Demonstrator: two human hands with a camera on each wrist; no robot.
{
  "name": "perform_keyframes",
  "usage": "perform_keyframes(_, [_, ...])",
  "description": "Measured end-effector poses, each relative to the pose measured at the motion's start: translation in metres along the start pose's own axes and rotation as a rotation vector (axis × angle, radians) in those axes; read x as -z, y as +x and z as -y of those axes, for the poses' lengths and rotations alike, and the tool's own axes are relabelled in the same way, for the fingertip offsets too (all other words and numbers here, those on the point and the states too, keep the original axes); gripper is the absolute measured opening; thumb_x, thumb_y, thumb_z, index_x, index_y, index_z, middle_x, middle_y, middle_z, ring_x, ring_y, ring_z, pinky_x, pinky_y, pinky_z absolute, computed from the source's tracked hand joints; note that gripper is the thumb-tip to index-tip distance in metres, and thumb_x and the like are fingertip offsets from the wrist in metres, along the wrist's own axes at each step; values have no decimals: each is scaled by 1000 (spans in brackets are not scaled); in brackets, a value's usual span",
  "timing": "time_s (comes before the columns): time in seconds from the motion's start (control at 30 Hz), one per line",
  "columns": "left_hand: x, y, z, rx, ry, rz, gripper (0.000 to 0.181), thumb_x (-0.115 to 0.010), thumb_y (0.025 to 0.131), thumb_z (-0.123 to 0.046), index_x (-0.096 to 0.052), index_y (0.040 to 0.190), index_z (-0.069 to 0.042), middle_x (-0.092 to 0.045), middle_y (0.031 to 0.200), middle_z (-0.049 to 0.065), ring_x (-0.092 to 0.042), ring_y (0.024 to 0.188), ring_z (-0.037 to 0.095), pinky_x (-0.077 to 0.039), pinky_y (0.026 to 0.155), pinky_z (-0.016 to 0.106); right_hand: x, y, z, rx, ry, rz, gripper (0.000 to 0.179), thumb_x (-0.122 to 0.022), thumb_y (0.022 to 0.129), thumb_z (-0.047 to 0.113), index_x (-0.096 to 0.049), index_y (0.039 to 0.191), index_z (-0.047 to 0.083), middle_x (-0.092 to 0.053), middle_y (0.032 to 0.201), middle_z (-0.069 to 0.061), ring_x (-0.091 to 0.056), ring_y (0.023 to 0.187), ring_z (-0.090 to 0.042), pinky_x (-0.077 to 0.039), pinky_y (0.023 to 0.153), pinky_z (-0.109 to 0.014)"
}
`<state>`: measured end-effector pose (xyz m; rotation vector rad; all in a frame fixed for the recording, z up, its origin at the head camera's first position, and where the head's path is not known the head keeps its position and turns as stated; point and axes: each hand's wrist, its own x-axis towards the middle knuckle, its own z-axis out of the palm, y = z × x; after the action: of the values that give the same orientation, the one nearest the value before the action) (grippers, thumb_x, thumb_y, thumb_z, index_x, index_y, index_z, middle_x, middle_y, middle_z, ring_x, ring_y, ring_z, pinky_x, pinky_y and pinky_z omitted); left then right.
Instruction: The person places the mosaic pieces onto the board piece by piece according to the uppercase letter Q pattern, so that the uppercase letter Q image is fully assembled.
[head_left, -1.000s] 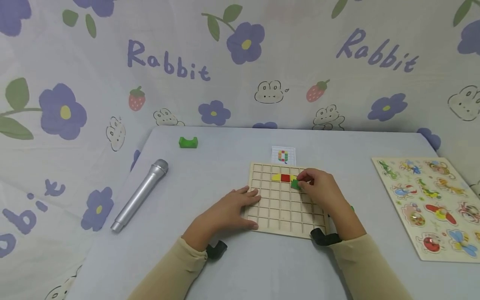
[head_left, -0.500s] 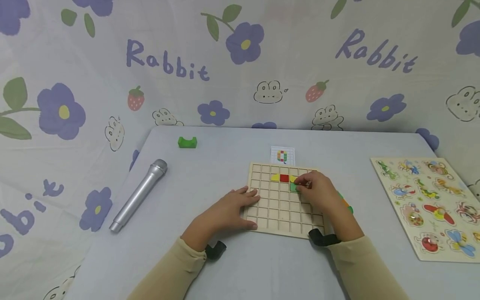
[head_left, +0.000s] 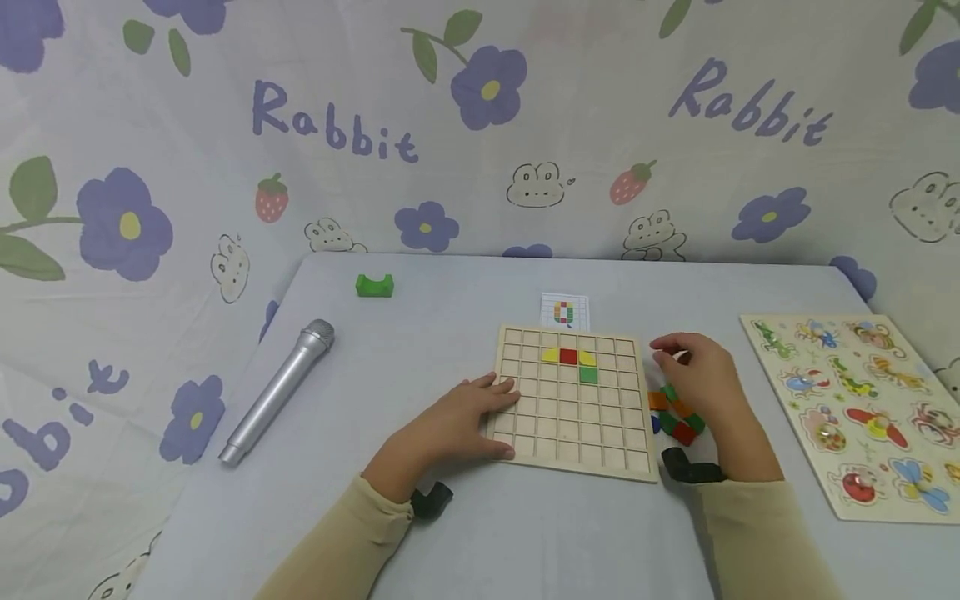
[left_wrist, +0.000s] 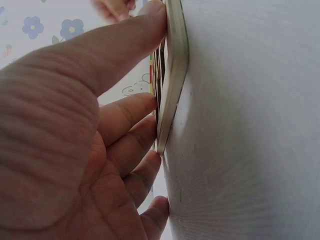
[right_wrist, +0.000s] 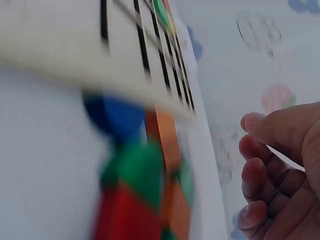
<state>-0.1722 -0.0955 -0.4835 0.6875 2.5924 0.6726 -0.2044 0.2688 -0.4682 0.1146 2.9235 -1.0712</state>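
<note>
A wooden grid board point(head_left: 558, 417) lies on the table, with a red square block point(head_left: 568, 357) between two yellow pieces point(head_left: 551, 356) in one row. Directly below the right yellow piece sits a green square block point(head_left: 588, 375). My left hand point(head_left: 457, 421) rests along the board's left edge, thumb and fingertips on it, as the left wrist view also shows. Beyond the board's right side, my right hand point(head_left: 701, 375) hovers holding nothing, its fingers loosely bent. Under and beside it lies a pile of loose blocks, among them a red block point(head_left: 684, 432) and an orange block point(head_left: 657, 402).
Behind the board is a small pattern card point(head_left: 565, 312) with a coloured Q. A silver microphone point(head_left: 277, 392) and a green notched block point(head_left: 374, 286) lie on the left. At the far right is an insect puzzle board point(head_left: 862, 417).
My right hand set the green block into a cell below the right yellow piece, let go, and moved right over the loose blocks. The left hand stayed put.
</note>
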Motion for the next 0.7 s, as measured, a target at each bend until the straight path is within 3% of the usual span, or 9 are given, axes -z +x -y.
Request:
perform_keyframes(0.13, [0,0,-1,10,2,7,89,-91,90,-40,-48,167,-26,-36,177,-10,-19,171,19,-18,140,46,21,-5,-32,-55,-41,76,36,-60,112,25,-70,140,4,-65,130,-23,-57,106,-36,-51,75,-33])
perform_keyframes(0.27, [0,1,-1,11,2,7,90,-91,90,-40,-47,167,-26,-36,177,-11,-18,171,18,-18,140,46,24,-13,-54,21,-67,148,37,-67,109,22,-71,139,3,-65,120,-21,-57,100,-31,-50,73,-30])
perform_keyframes(0.43, [0,2,0,9,4,2,90,-91,90,-42,-47,167,-28,-35,177,-12,-18,171,17,-17,140,46,16,-16,-60,118,-78,131,35,-72,106,20,-73,138,4,-63,114,-16,-54,95,-27,-48,73,-30])
perform_keyframes(0.7, [-3,2,3,17,-10,7,90,-91,90,-42,-47,167,-29,-35,177,-13,-17,171,17,-18,140,47,12,-18,-59,85,-61,141,33,-73,106,18,-68,132,0,-64,115,-20,-54,94,-28,-47,74,-34])
